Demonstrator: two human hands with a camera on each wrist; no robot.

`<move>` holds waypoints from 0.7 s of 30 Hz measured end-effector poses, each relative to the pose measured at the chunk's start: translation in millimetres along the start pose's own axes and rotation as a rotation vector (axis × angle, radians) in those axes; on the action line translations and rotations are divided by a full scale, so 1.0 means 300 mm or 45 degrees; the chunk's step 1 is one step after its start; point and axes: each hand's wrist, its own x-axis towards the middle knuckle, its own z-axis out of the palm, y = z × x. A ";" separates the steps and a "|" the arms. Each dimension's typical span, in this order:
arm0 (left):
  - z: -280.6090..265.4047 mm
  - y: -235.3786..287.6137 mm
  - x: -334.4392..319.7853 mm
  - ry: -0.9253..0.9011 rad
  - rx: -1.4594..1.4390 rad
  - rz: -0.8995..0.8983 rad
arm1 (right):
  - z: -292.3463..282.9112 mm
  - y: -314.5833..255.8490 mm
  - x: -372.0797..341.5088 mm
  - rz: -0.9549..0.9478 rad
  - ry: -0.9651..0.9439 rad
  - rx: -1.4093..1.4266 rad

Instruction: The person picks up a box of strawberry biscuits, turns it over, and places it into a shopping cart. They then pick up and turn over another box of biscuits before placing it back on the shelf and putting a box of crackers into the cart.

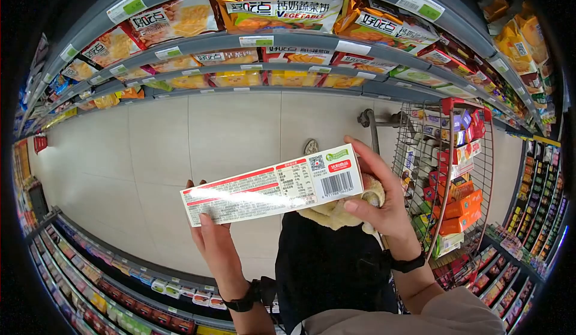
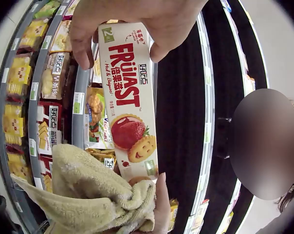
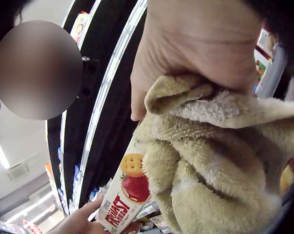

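Note:
A long white biscuit box (image 1: pixel 264 194) is held in front of the body, its printed side with a barcode facing up. My left hand (image 1: pixel 215 248) grips the left end, thumb on the near edge. On the other end is my right hand (image 1: pixel 389 206), thumb below and fingers behind the corner. The same right hand also holds a yellowish terry cloth (image 3: pixel 210 161), bunched beneath the box. In the left wrist view, the box front (image 2: pixel 130 112) shows red "FRÜIAST" lettering, a strawberry and a smiling biscuit. The cloth hides much of the right hand's fingers in the right wrist view.
A wire shopping cart (image 1: pixel 413 155) with several packaged goods stands to the right. Ahead runs a shelf (image 1: pixel 240 39) of bagged biscuits; another shelf (image 1: pixel 108 275) lies at the lower left. Pale tiled floor (image 1: pixel 150 137) and a shoe (image 1: pixel 311 147) show between them.

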 end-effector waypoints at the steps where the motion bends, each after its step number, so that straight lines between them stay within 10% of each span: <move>1: -0.005 -0.001 0.000 0.007 -0.002 -0.003 | 0.005 0.002 0.004 0.016 -0.005 -0.002; 21: 0.034 0.021 0.059 0.318 0.052 -0.088 | 0.054 -0.002 0.207 0.059 -0.123 -0.008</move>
